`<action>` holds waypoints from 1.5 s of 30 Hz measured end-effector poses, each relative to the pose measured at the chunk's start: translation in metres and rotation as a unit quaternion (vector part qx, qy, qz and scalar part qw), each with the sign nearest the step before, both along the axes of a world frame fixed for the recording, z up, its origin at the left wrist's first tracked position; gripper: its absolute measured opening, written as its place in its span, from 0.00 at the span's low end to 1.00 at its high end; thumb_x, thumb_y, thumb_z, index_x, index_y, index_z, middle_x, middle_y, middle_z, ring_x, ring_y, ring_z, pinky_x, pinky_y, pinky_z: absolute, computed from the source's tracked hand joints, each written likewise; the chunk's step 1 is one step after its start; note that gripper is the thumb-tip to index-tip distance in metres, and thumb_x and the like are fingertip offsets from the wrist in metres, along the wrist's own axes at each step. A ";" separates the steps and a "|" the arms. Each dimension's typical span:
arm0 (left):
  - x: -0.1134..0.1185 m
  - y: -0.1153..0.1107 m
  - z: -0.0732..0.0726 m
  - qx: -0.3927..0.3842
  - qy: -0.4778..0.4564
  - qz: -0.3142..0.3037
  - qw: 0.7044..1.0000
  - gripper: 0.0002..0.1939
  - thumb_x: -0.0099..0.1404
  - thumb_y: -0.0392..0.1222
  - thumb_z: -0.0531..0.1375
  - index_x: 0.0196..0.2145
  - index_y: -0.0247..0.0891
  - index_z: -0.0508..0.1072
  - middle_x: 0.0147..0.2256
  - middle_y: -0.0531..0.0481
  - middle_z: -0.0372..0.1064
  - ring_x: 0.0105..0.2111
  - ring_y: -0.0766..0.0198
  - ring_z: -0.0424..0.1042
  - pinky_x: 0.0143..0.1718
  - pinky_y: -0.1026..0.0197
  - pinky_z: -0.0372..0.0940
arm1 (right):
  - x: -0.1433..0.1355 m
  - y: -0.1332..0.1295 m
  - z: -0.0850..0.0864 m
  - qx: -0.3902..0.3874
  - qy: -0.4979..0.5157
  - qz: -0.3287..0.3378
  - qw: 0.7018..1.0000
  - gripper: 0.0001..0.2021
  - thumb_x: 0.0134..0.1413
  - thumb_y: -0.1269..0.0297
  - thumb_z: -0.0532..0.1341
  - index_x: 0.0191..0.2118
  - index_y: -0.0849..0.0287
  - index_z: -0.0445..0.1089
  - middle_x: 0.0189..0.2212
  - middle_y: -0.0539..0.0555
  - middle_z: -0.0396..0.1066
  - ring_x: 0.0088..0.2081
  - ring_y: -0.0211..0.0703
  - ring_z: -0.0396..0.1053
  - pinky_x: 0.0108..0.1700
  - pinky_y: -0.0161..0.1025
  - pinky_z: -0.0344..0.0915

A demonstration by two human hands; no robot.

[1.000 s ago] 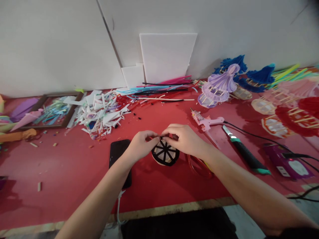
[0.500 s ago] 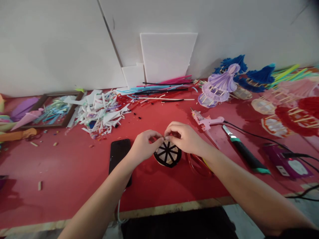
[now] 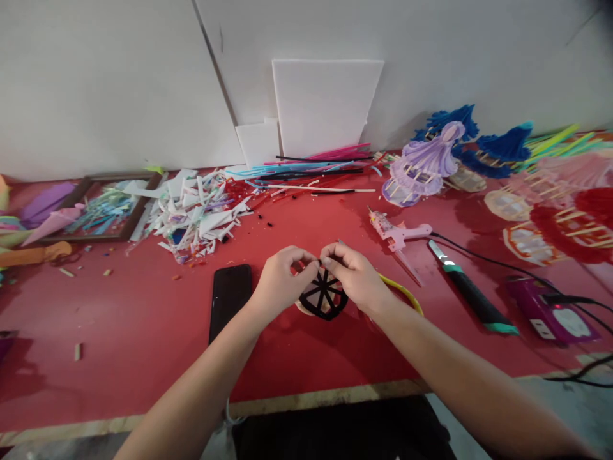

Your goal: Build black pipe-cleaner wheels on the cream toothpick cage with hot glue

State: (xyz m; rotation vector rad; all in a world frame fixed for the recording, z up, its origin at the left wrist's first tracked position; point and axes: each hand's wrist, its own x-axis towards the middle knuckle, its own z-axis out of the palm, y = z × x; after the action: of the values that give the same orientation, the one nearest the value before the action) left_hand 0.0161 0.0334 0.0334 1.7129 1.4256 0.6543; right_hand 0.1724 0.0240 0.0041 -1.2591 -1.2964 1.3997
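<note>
Between my hands is a small round disc (image 3: 324, 292) with a black rim and black strips crossing like wheel spokes over a pale base. My left hand (image 3: 286, 281) has its thumb and forefinger pinched at the disc's far edge. There my right hand (image 3: 354, 275) pinches too, its fingertips almost touching the left ones. Both sets of fingertips hide the exact spot they hold. A black phone (image 3: 230, 297) lies left of my left hand. Partly under my right forearm are scissors, with one yellow handle (image 3: 405, 292) showing.
A pink glue gun (image 3: 398, 233), a box cutter (image 3: 472, 287) and a purple power socket (image 3: 550, 310) lie right. Pleated model pavilions (image 3: 426, 166) stand behind them. White scraps (image 3: 201, 211), coloured pipe cleaners (image 3: 311, 169) and a brown frame (image 3: 86, 237) line the back.
The disc has shifted slightly right and tilted, with my fingertips still pinched at its far edge. My right hand has moved a little, and the yellow scissor handle shows more.
</note>
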 end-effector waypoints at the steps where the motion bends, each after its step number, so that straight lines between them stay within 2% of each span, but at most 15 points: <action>1: 0.001 0.000 0.000 0.001 -0.001 0.000 1.000 0.07 0.59 0.41 0.57 0.29 0.38 0.73 0.29 0.53 0.71 0.30 0.66 0.70 0.32 0.64 0.63 | 0.000 -0.001 -0.002 0.000 0.010 -0.011 1.000 0.07 0.53 0.58 0.57 0.30 0.56 0.62 0.24 0.46 0.59 0.26 0.36 0.59 0.30 0.36 0.58; 5: 0.001 -0.003 -0.003 -0.009 -0.007 0.002 1.000 0.07 0.58 0.42 0.57 0.27 0.38 0.73 0.28 0.52 0.72 0.28 0.66 0.70 0.30 0.65 0.63 | 0.005 0.004 -0.003 0.028 0.036 -0.078 0.996 0.09 0.55 0.56 0.57 0.31 0.55 0.62 0.26 0.46 0.59 0.28 0.35 0.57 0.33 0.36 0.58; 8: -0.002 -0.006 -0.005 -0.022 -0.013 0.017 1.000 0.10 0.59 0.44 0.56 0.29 0.37 0.74 0.27 0.51 0.73 0.27 0.66 0.71 0.28 0.65 0.63 | 0.012 0.012 0.005 0.062 0.046 -0.107 0.991 0.09 0.56 0.55 0.57 0.31 0.55 0.62 0.27 0.46 0.60 0.28 0.34 0.57 0.34 0.36 0.57; 13: -0.003 -0.006 -0.003 -0.031 -0.015 0.023 0.999 0.14 0.61 0.49 0.55 0.30 0.37 0.74 0.28 0.51 0.73 0.26 0.65 0.70 0.29 0.64 0.63 | 0.010 0.027 0.029 0.086 0.022 -0.068 0.994 0.13 0.59 0.55 0.54 0.27 0.56 0.61 0.23 0.47 0.60 0.24 0.34 0.58 0.29 0.36 0.56; 17: -0.004 -0.006 0.004 -0.038 -0.020 0.048 0.998 0.15 0.64 0.48 0.53 0.39 0.37 0.73 0.32 0.49 0.74 0.30 0.64 0.71 0.32 0.63 0.64 | -0.001 0.046 0.044 0.107 -0.022 -0.027 0.994 0.18 0.59 0.53 0.55 0.22 0.57 0.60 0.19 0.47 0.60 0.24 0.34 0.59 0.28 0.35 0.57; 19: -0.008 -0.011 0.008 -0.050 -0.022 0.063 0.996 0.14 0.64 0.47 0.54 0.41 0.38 0.72 0.32 0.49 0.73 0.30 0.63 0.71 0.31 0.63 0.64 | -0.006 0.058 0.046 0.117 -0.031 0.012 0.993 0.10 0.54 0.58 0.61 0.26 0.57 0.67 0.28 0.50 0.69 0.29 0.36 0.66 0.32 0.35 0.62; 20: -0.012 -0.014 0.010 -0.059 -0.024 0.069 0.996 0.12 0.63 0.47 0.55 0.39 0.38 0.72 0.31 0.50 0.72 0.30 0.63 0.71 0.31 0.63 0.64 | -0.008 0.063 0.045 0.122 -0.034 0.040 0.991 0.05 0.51 0.62 0.63 0.33 0.56 0.70 0.36 0.52 0.73 0.35 0.38 0.69 0.34 0.35 0.64; 22: -0.019 -0.023 0.011 -0.079 -0.030 0.079 0.993 0.10 0.62 0.47 0.56 0.35 0.38 0.71 0.28 0.51 0.70 0.28 0.64 0.70 0.28 0.63 0.63 | -0.010 0.071 0.039 0.132 -0.073 0.101 0.983 0.21 0.46 0.70 0.65 0.49 0.51 0.69 0.53 0.53 0.69 0.44 0.41 0.70 0.39 0.36 0.67; 24: -0.026 -0.033 0.010 -0.106 -0.045 0.086 0.990 0.11 0.62 0.49 0.57 0.32 0.38 0.70 0.25 0.53 0.68 0.24 0.65 0.68 0.25 0.64 0.63 | -0.006 0.073 0.030 0.140 -0.151 0.144 0.968 0.25 0.48 0.71 0.63 0.54 0.50 0.66 0.56 0.54 0.67 0.48 0.43 0.70 0.44 0.39 0.67; 28: -0.032 -0.049 0.002 -0.170 -0.100 0.093 0.976 0.14 0.64 0.52 0.55 0.35 0.38 0.68 0.27 0.54 0.66 0.23 0.66 0.70 0.23 0.64 0.66 | 0.017 0.058 0.016 0.116 -0.230 0.149 0.955 0.07 0.53 0.63 0.62 0.37 0.55 0.75 0.38 0.55 0.76 0.40 0.45 0.72 0.42 0.42 0.65; 31: -0.029 -0.053 -0.003 -0.213 -0.139 0.099 0.962 0.18 0.63 0.54 0.57 0.42 0.38 0.68 0.34 0.51 0.68 0.25 0.67 0.72 0.24 0.63 0.68 | 0.038 0.032 0.016 0.079 -0.249 0.147 0.954 0.09 0.56 0.58 0.60 0.31 0.56 0.73 0.30 0.53 0.76 0.33 0.43 0.71 0.36 0.40 0.63; 33: -0.025 -0.051 -0.004 -0.237 -0.160 0.098 0.953 0.19 0.61 0.54 0.59 0.42 0.37 0.69 0.34 0.51 0.69 0.23 0.68 0.71 0.24 0.64 0.68 | 0.047 0.013 0.018 0.050 -0.252 0.141 0.956 0.12 0.58 0.55 0.58 0.31 0.56 0.72 0.28 0.51 0.74 0.30 0.42 0.69 0.32 0.38 0.61; 37: -0.019 -0.043 -0.004 -0.277 -0.194 0.089 0.937 0.19 0.56 0.54 0.65 0.34 0.35 0.72 0.24 0.55 0.67 0.20 0.72 0.66 0.24 0.67 0.65 | 0.051 -0.012 0.022 0.013 -0.231 0.124 0.965 0.14 0.60 0.52 0.55 0.31 0.56 0.69 0.27 0.50 0.71 0.29 0.39 0.67 0.31 0.37 0.61; 42: -0.017 -0.031 -0.002 -0.335 -0.229 0.076 0.911 0.22 0.48 0.56 0.68 0.30 0.34 0.72 0.22 0.56 0.66 0.19 0.74 0.63 0.24 0.67 0.64 | 0.048 -0.015 0.021 0.000 -0.191 0.114 0.975 0.13 0.60 0.54 0.56 0.31 0.56 0.70 0.31 0.50 0.70 0.34 0.40 0.67 0.37 0.38 0.62; 45: -0.017 -0.027 -0.001 -0.351 -0.236 0.071 0.903 0.22 0.46 0.56 0.69 0.27 0.35 0.72 0.22 0.55 0.65 0.20 0.73 0.63 0.22 0.68 0.63 | 0.048 -0.014 0.019 -0.011 -0.165 0.119 0.979 0.13 0.58 0.55 0.56 0.28 0.56 0.68 0.29 0.49 0.67 0.32 0.39 0.65 0.36 0.38 0.61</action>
State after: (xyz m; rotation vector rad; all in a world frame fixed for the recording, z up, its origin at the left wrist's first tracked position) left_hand -0.0012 0.0068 0.0321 0.8206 1.2281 0.4953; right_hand 0.2207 0.0102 0.0235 -1.4326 -1.7087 1.4105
